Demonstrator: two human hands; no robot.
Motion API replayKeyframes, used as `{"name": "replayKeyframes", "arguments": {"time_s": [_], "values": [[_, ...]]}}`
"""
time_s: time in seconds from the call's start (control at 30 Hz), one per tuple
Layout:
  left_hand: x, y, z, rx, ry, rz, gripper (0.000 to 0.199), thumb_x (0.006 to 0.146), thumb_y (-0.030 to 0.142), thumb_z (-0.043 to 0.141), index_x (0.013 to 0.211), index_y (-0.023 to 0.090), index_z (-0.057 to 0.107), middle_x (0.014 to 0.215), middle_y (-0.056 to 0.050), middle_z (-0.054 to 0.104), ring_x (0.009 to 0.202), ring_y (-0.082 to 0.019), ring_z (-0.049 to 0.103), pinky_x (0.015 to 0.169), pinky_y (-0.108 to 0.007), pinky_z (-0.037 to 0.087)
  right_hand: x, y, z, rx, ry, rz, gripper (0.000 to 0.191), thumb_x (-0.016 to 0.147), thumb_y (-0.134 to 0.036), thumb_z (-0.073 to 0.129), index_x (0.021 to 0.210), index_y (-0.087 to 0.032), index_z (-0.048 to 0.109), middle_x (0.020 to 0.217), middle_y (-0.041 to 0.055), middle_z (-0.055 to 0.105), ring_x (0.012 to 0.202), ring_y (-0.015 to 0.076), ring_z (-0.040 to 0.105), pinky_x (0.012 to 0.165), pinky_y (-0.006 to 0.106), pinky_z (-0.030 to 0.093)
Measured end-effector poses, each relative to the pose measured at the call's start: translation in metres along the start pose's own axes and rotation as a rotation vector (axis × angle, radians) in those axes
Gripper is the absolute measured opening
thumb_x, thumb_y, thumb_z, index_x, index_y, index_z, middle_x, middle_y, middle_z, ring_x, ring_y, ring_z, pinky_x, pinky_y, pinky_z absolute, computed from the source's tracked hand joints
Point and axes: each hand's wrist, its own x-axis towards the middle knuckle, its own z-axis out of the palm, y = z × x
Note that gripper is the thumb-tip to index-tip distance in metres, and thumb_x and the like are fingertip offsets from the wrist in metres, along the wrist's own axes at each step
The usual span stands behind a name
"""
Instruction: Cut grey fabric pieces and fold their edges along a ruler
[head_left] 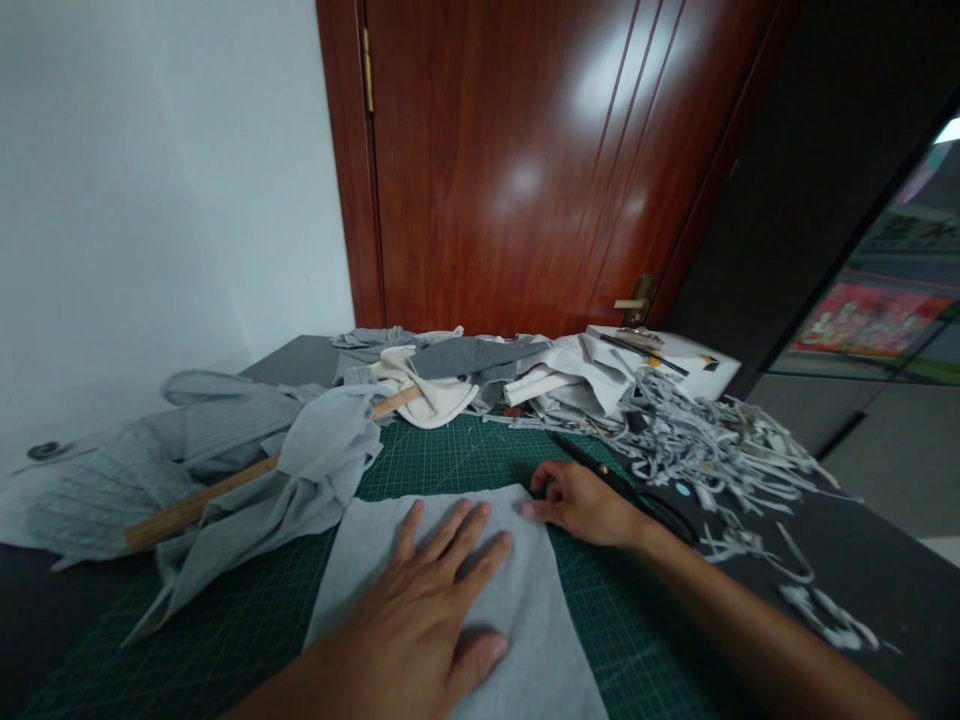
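Observation:
A piece of light grey fabric [525,610] lies flat on the green cutting mat [442,455]. My left hand [427,600] rests palm down on it with spread fingers, pressing the cloth. At the fabric's far right corner, my right hand [585,500] has its fingers curled, and thumb and index finger close on the edge. Black-handled scissors [611,478] lie on the mat just beyond and partly behind my right hand.
Left of the fabric, grey knit cloth [225,425] is heaped around a wooden ruler [202,500]. Cream and grey scraps [442,400] pile up at the back. Thin cut strips [705,440] cover the right side near a white box [701,370]. A wooden door [510,180] stands behind.

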Motion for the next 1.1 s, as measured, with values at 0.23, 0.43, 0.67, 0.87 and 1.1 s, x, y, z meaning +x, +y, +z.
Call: {"name": "replayKeyframes", "arguments": {"time_s": [0.23,0.43,0.67,0.87,1.1], "values": [[0.005,-0.003,0.002,-0.011,0.056,0.014,0.071,0.101,0.054,0.054,0.165,0.042,0.024,0.173,-0.001,0.016,0.160,-0.039,0.010,0.123,-0.076,0.001,0.017,-0.007,-0.002,-0.150,0.037,-0.173,0.030,0.085,-0.024,0.081,0.114,-0.019,0.075,0.090,0.0034,0.070,0.080,0.0201,0.064,0.073,0.030,0.044],[0.008,0.001,-0.017,0.011,-0.027,-0.019,0.076,0.094,0.046,0.064,0.164,0.033,0.035,0.173,-0.007,0.020,0.159,-0.041,0.016,0.122,-0.076,0.012,0.020,-0.004,0.001,-0.189,0.066,-0.178,0.013,0.085,-0.022,0.084,0.094,-0.016,0.076,0.092,0.0047,0.070,0.081,0.0190,0.064,0.072,0.027,0.045],[0.056,0.036,-0.005,-0.008,0.242,0.148,0.035,0.096,0.017,0.054,0.126,0.015,0.070,0.151,-0.016,0.059,0.144,-0.033,0.051,0.123,-0.054,0.039,0.022,-0.002,0.004,-0.200,0.071,-0.172,0.007,0.084,-0.017,0.081,0.088,-0.016,0.075,0.088,0.0039,0.069,0.078,0.0185,0.060,0.070,0.027,0.042],[0.067,0.038,0.016,-0.072,0.266,0.111,0.035,0.096,0.026,0.060,0.128,0.014,0.067,0.146,-0.015,0.061,0.140,-0.032,0.053,0.122,-0.052,0.041,0.024,0.000,0.002,-0.168,0.095,-0.133,0.017,0.080,-0.024,0.087,0.079,-0.016,0.072,0.076,-0.0002,0.068,0.069,0.0155,0.057,0.062,0.025,0.038],[0.062,0.035,0.006,0.004,0.006,0.065,0.087,0.093,0.056,0.063,0.163,0.012,0.035,0.174,-0.012,0.019,0.161,-0.034,0.018,0.131,-0.059,0.014,0.026,0.002,0.003,-0.109,0.147,-0.092,0.023,0.078,-0.022,0.089,0.075,-0.018,0.066,0.066,-0.0049,0.063,0.061,0.0125,0.055,0.054,0.022,0.036]]}}
